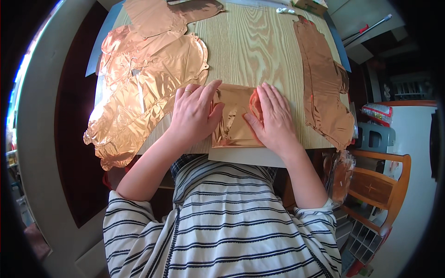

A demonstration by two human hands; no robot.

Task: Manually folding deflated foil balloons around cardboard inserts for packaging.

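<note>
A folded rose-gold foil balloon (234,121) lies in front of me at the table's near edge, flattened to a small rectangle. Underneath it, a white sheet (245,156) sticks out over the edge. My left hand (194,111) rests along the balloon's left side, fingers partly bent and thumb apart. On the opposite side my right hand (274,118) presses down, its fingers stretched out flat and its thumb spread over the foil. Neither hand is closed around the foil. The foil directly beneath both palms is hidden.
Large crumpled foil balloons (148,78) are spread over the left of the wood-grain table (252,41). A long flat foil balloon (320,78) runs down the right side, overhanging the near corner. Small white items (285,10) lie at the far edge. A wooden chair (378,185) stands at right.
</note>
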